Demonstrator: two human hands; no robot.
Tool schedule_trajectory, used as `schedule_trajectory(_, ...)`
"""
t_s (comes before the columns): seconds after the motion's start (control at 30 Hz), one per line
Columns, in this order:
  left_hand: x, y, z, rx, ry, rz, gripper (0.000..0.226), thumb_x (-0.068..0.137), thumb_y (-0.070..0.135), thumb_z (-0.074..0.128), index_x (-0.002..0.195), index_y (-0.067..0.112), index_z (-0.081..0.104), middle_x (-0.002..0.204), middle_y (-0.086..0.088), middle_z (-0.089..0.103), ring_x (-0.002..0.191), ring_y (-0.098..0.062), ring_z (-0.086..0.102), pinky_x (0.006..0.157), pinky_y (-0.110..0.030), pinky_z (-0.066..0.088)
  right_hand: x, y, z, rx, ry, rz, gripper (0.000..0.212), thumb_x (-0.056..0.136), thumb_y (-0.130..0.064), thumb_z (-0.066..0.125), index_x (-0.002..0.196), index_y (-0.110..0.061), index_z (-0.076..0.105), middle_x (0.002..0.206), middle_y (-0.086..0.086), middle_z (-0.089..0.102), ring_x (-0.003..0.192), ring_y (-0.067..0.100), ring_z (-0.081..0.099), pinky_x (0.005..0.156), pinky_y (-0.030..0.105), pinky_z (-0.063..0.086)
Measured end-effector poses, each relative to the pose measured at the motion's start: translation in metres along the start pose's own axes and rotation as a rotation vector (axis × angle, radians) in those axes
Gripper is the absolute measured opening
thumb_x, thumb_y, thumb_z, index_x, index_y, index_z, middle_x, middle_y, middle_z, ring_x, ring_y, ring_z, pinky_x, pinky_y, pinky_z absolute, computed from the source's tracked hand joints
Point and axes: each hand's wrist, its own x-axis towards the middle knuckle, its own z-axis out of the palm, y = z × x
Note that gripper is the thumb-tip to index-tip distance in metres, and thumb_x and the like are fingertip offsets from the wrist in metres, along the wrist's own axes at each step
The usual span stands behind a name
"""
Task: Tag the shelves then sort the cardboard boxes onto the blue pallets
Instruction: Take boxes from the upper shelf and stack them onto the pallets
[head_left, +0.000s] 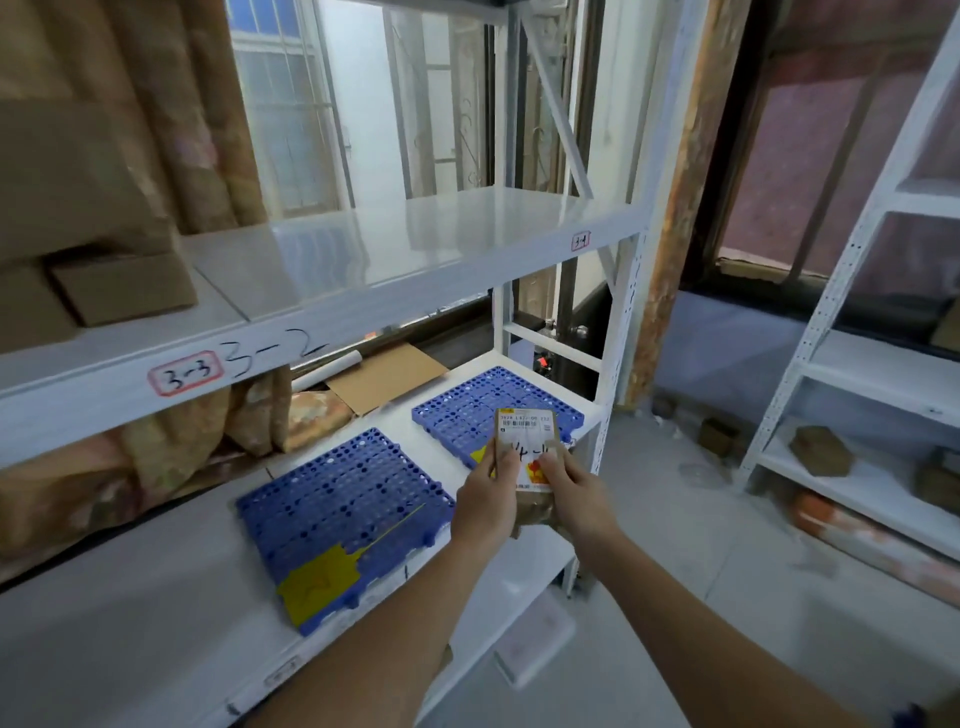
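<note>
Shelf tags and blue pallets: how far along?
Done: red-bordered handwritten tag and a second sit on the white shelf edge. In hand: left hand and right hand hold a small labelled cardboard box. Left: both blue perforated plastic pallets bear no boxes.

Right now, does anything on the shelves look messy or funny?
Yes. On the beam of the upper shelf, "3-2" is scrawled in marker right beside the red-framed tag "3-3", so two different numbers sit together. The near blue pallet also lies slightly crooked, with a yellow patch on its corner.
</note>
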Motion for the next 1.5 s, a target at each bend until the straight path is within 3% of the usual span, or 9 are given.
schedule_trajectory(0.07,0.014,0.006,0.015,-0.011,0.033,-0.006,0.043,0.104,0.061,0.035,0.138,0.044,0.054,0.115,0.008,0.070,0.088,-0.006,0.064,0.079,-0.025,0.053,0.023,-0.005,-0.014,-0.037,-0.030,0.006,0.020,0.103,-0.029,0.059,0.118,-0.028,0.072,0.081,-0.007,0.079,0.073,0.008,0.076,0.058,0.025,0.059)
schedule_trajectory(0.17,0.031,0.015,0.033,-0.060,0.084,-0.033,0.040,0.105,0.057,0.037,0.140,0.043,0.052,0.106,0.008,0.065,0.078,0.004,0.057,0.063,-0.013,0.044,0.056,-0.016,-0.027,-0.077,-0.105,0.021,0.028,0.102,-0.034,0.061,0.127,-0.024,0.070,0.087,-0.004,0.080,0.078,0.015,0.077,0.061,0.030,0.061)
schedule_trajectory(0.47,0.104,-0.003,0.047,-0.154,0.219,-0.146,0.056,0.094,0.070,0.048,0.145,0.047,0.049,0.117,0.003,0.072,0.098,-0.017,0.071,0.089,-0.040,0.059,0.135,-0.007,-0.016,-0.072,-0.256,0.043,0.020,0.105,-0.021,0.055,0.120,-0.024,0.069,0.080,-0.009,0.079,0.069,0.006,0.075,0.054,0.020,0.055)
schedule_trajectory(0.67,0.164,-0.030,0.041,-0.251,0.191,-0.183,0.049,0.100,0.044,0.055,0.148,0.040,0.046,0.117,-0.001,0.072,0.085,-0.019,0.076,0.051,-0.021,0.051,0.196,0.009,0.010,-0.145,-0.238,0.073,0.035,0.102,-0.033,0.060,0.132,-0.015,0.054,0.113,0.008,0.072,0.082,0.017,0.076,0.055,0.021,0.056)
schedule_trajectory(0.87,0.226,-0.048,0.037,-0.280,0.203,-0.193,0.058,0.090,0.046,0.060,0.144,0.031,0.048,0.128,-0.004,0.067,0.099,-0.021,0.072,0.087,-0.044,0.061,0.263,0.027,0.031,-0.307,-0.208,0.082,0.033,0.100,-0.043,0.061,0.121,-0.018,0.056,0.112,0.004,0.069,0.092,0.013,0.070,0.071,0.028,0.059)
schedule_trajectory(0.93,0.242,-0.055,0.033,-0.266,0.240,-0.179,0.055,0.096,0.042,0.060,0.148,0.029,0.047,0.133,-0.003,0.064,0.104,-0.021,0.070,0.089,-0.046,0.061,0.281,0.032,0.039,-0.345,-0.262,0.091,0.031,0.100,-0.035,0.062,0.124,-0.016,0.060,0.108,0.003,0.070,0.089,0.012,0.070,0.064,0.022,0.057)
schedule_trajectory(1.07,0.258,-0.065,0.024,-0.282,0.300,-0.197,0.043,0.102,0.036,0.058,0.143,0.029,0.049,0.125,0.003,0.063,0.101,-0.023,0.070,0.074,-0.045,0.063,0.307,0.043,0.056,-0.376,-0.365,0.120,0.024,0.097,-0.019,0.060,0.120,-0.015,0.067,0.105,0.005,0.073,0.096,0.023,0.072,0.081,0.042,0.063)
schedule_trajectory(1.23,0.278,-0.089,0.027,-0.315,0.409,-0.253,0.057,0.091,0.052,0.060,0.144,0.038,0.044,0.136,0.003,0.061,0.109,-0.022,0.069,0.087,-0.053,0.060,0.336,0.064,0.071,-0.365,-0.446,0.109,0.040,0.096,-0.024,0.067,0.135,-0.015,0.060,0.119,0.003,0.071,0.104,0.019,0.071,0.078,0.034,0.064)
schedule_trajectory(1.5,0.307,-0.106,0.040,-0.283,0.598,-0.312,0.044,0.105,0.038,0.052,0.147,0.024,0.046,0.134,0.001,0.062,0.113,-0.019,0.064,0.094,-0.040,0.058,0.373,0.072,0.079,-0.477,-0.614,0.013,0.045,0.099,-0.025,0.065,0.143,-0.019,0.054,0.117,-0.007,0.059,0.108,0.011,0.056,0.073,0.015,0.049)
